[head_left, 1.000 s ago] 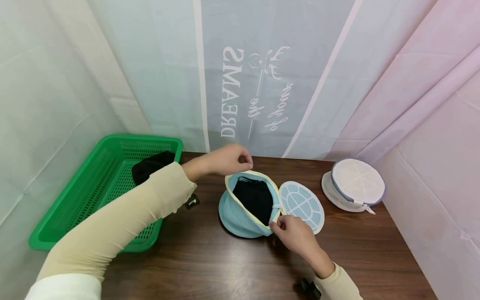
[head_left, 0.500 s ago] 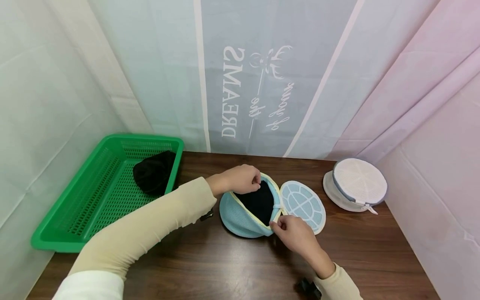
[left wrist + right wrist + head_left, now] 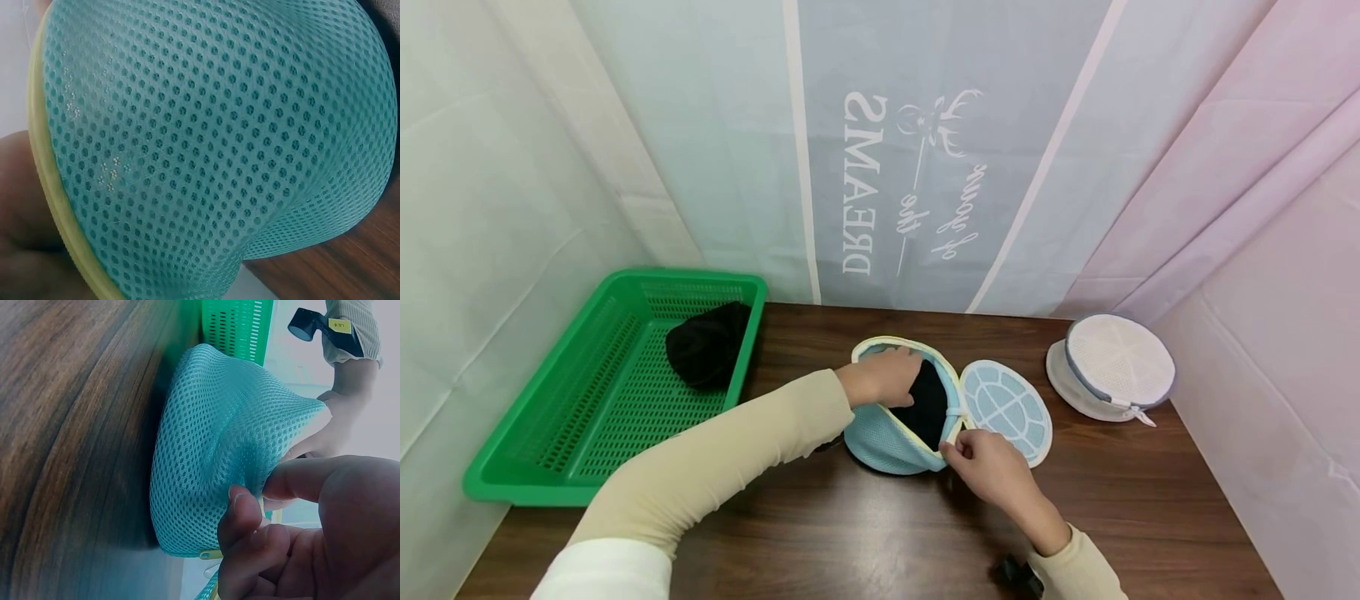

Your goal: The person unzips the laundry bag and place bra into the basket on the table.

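A light blue mesh laundry bag (image 3: 883, 442) with yellow trim stands unzipped on the table, its round lid (image 3: 1006, 408) folded out to the right. Black cloth (image 3: 928, 408) lies inside. My left hand (image 3: 887, 377) reaches over the far-left rim into the opening, its fingers down on the cloth; the fingertips are partly hidden. With thumb and fingers, my right hand (image 3: 992, 468) pinches the near-right rim beside the lid's hinge. The right wrist view shows that pinch on the mesh wall (image 3: 212, 450). Mesh fills most of the left wrist view, with part of a hand behind the yellow edge.
A green plastic basket (image 3: 550, 375) stands at the left, with another black cloth item (image 3: 707, 346) in its right part. A white mesh laundry bag (image 3: 1118, 362), lid on, stands at the back right. Curtains hang behind and at both sides of the brown table (image 3: 820, 533).
My left hand has come from the bag's far rim, moving right and down into the opening onto the black cloth. My right hand keeps its pinch on the rim, unmoved.
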`<state>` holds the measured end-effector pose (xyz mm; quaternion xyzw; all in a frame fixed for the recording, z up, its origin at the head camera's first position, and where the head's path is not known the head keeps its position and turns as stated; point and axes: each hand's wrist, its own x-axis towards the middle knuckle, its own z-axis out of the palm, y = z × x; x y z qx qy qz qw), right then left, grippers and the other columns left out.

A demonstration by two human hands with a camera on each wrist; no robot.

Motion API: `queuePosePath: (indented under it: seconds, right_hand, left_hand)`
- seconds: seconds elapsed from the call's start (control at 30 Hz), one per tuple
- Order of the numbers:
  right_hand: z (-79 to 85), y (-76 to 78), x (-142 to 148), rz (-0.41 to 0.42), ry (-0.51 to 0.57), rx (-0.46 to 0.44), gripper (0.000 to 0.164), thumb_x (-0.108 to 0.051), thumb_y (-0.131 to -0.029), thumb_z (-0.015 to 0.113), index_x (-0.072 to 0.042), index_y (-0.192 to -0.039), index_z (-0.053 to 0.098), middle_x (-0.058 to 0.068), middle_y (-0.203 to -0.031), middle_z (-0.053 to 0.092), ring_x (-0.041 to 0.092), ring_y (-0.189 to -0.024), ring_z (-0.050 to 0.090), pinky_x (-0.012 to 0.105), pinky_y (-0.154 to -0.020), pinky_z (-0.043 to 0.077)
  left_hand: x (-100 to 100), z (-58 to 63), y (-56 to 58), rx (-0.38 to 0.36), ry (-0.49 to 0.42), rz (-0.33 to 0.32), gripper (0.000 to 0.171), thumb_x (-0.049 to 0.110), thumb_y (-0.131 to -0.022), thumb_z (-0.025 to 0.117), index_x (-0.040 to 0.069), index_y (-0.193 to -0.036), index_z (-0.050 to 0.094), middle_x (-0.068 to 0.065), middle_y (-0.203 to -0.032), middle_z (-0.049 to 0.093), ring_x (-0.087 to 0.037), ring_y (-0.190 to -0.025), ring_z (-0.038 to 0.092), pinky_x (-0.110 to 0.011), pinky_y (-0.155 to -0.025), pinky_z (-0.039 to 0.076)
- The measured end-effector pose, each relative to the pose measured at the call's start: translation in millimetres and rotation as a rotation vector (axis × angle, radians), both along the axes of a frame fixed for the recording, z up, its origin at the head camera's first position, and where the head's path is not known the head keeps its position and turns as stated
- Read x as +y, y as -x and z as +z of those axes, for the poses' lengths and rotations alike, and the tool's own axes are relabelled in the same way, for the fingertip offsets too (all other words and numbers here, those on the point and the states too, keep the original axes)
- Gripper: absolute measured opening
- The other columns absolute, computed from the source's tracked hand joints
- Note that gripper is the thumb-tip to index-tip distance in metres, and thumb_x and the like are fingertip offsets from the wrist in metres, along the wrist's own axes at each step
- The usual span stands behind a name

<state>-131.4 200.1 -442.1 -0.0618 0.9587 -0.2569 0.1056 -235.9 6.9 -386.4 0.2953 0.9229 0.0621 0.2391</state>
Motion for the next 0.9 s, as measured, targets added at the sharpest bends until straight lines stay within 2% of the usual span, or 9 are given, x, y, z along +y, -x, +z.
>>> queuePosePath:
  seconds: [0.17, 0.4, 0.63, 0.9]
  right_hand:
    - [-0.8, 0.4, 0, 0.002, 0.001, 0.0, 0.043, -0.03, -0.096, 0.068, -0.019, -0.059, 0.049, -0.008, -0.05, 0.037, 0.011, -0.047, 0.04, 0.028, -0.047, 0.029]
    - [-1.5, 0.9, 0, 0.008, -0.003, 0.006, 0.044, -0.03, -0.096, 0.068, -0.019, -0.058, 0.048, -0.008, -0.05, 0.036, 0.011, -0.047, 0.039, 0.028, -0.047, 0.029]
    - [-1.9, 1.8, 0, 0.008, -0.001, 0.008, 0.045, -0.03, -0.096, 0.068, -0.019, -0.058, 0.047, -0.008, -0.051, 0.035, 0.011, -0.047, 0.037, 0.027, -0.047, 0.027]
    - [-3.3, 1.1, -1, 0.002, 0.001, 0.007, 0.044, -0.03, -0.096, 0.068, -0.019, -0.058, 0.048, -0.008, -0.051, 0.035, 0.011, -0.047, 0.038, 0.027, -0.047, 0.027]
  left_hand:
    - [1, -4.7, 4.5, 0.015, 0.037, -0.009, 0.066, 0.029, -0.098, 0.07, 0.002, -0.151, 0.041, -0.018, -0.149, 0.046, -0.029, -0.133, 0.051, -0.037, -0.105, 0.047]
    - [2, -11.4, 9.6, 0.04, 0.078, -0.036, 0.072, 0.033, -0.094, 0.075, 0.003, -0.151, 0.042, -0.014, -0.15, 0.048, -0.029, -0.137, 0.046, -0.036, -0.112, 0.041]
    - [2, -20.3, 13.2, 0.068, 0.112, -0.065, 0.078, 0.036, -0.09, 0.079, 0.004, -0.151, 0.043, -0.013, -0.151, 0.046, -0.028, -0.136, 0.043, -0.035, -0.112, 0.039]
    - [0, -28.0, 14.6, 0.102, 0.11, -0.095, 0.069, 0.032, -0.088, 0.082, 0.007, -0.144, 0.052, -0.011, -0.142, 0.052, -0.025, -0.126, 0.048, -0.034, -0.108, 0.042]
